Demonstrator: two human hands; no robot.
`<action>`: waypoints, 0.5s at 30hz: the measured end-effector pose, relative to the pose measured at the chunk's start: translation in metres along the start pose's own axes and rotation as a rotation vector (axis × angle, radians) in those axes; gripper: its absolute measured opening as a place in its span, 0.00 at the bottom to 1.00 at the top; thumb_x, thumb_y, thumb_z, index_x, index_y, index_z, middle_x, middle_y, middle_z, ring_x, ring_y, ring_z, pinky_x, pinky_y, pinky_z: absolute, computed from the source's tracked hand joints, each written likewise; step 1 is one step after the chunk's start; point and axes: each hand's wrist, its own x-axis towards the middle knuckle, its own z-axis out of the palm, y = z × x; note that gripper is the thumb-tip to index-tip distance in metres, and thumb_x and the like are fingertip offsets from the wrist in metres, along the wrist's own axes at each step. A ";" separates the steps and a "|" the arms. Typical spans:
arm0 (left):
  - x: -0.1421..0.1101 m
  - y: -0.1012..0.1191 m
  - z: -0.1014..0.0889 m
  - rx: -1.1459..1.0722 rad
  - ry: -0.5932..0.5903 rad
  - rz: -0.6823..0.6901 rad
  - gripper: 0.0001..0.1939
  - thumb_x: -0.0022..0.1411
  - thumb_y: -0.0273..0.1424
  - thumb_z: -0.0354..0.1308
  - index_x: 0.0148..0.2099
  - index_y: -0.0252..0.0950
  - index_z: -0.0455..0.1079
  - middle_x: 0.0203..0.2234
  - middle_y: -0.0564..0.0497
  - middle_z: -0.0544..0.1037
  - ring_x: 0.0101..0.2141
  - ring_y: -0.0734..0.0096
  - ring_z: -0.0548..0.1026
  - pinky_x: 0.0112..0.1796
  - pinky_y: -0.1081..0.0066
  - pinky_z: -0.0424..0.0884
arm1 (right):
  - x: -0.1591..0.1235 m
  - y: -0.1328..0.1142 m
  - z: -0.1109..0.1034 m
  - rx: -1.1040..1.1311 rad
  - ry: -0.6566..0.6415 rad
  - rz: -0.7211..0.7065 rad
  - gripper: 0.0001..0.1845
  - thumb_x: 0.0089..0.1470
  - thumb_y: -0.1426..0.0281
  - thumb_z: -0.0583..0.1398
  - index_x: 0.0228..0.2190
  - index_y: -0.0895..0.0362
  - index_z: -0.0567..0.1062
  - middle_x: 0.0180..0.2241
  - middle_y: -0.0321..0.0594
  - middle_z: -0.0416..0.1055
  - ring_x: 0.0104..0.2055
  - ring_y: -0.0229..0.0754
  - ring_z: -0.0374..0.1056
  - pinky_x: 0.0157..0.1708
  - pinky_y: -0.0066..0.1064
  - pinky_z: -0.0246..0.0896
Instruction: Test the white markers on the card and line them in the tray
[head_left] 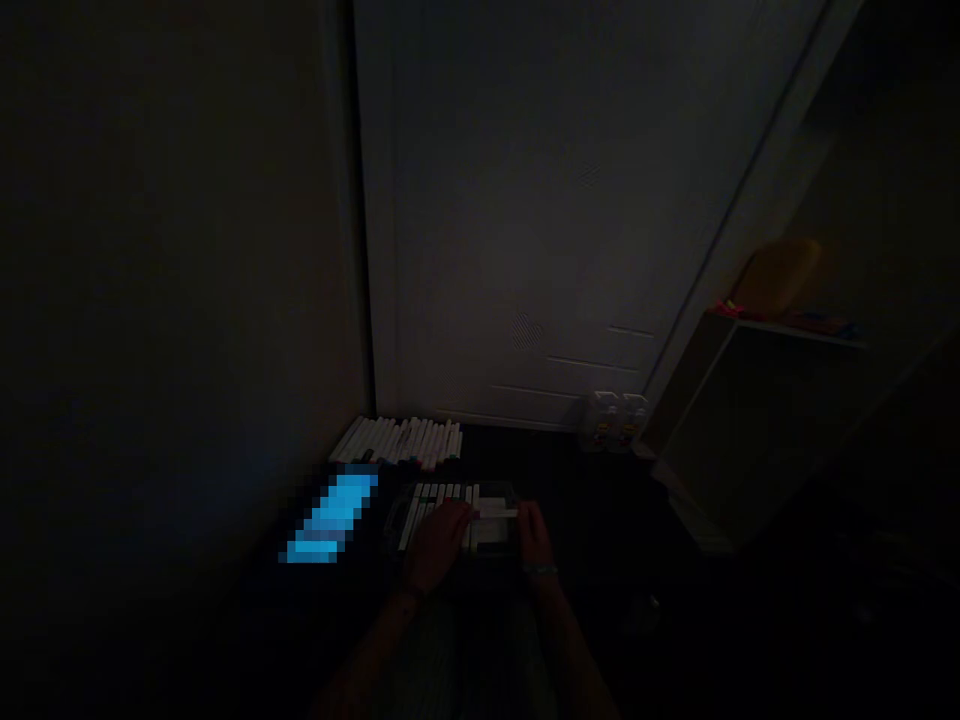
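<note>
In the dim light, a white marker (497, 514) lies level between my two hands. The fingers of my left hand (439, 540) are closed at its left end. My right hand (535, 537) pinches the other end; a band circles that wrist. Below them is a clear case (513, 490) on the dark table, with several white markers (416, 510) standing in a row in its left part. A pale patch shows in the case's right part, under the held marker. My left hand hides some of the row.
Several more white markers (405, 440) lie side by side at the back left. A lit, pixelated screen (334, 515) is on the left. Two clear containers (615, 420) stand at the back right, near a shelf unit (720, 370). A pale panel (517, 250) rises behind the table.
</note>
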 end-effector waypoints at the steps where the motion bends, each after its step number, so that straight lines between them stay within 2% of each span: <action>1: 0.001 0.002 -0.002 -0.023 -0.003 0.002 0.13 0.63 0.32 0.39 0.39 0.40 0.66 0.36 0.51 0.73 0.40 0.68 0.69 0.43 0.66 0.64 | 0.000 -0.001 -0.001 0.002 -0.002 -0.003 0.16 0.56 0.59 0.46 0.30 0.55 0.67 0.26 0.32 0.65 0.29 0.35 0.61 0.29 0.23 0.55; 7: 0.004 0.010 -0.011 -0.101 0.005 -0.027 0.13 0.62 0.35 0.41 0.39 0.39 0.66 0.35 0.50 0.72 0.39 0.68 0.69 0.41 0.67 0.65 | 0.001 -0.004 -0.004 0.042 -0.039 0.018 0.15 0.56 0.59 0.47 0.33 0.55 0.67 0.30 0.34 0.67 0.33 0.37 0.63 0.33 0.24 0.57; 15: 0.002 0.004 -0.008 -0.108 0.083 -0.062 0.13 0.62 0.34 0.40 0.39 0.39 0.66 0.36 0.50 0.72 0.39 0.68 0.70 0.41 0.67 0.65 | 0.004 -0.001 -0.003 0.094 -0.022 0.034 0.14 0.52 0.59 0.53 0.36 0.55 0.69 0.35 0.37 0.69 0.39 0.40 0.64 0.38 0.27 0.58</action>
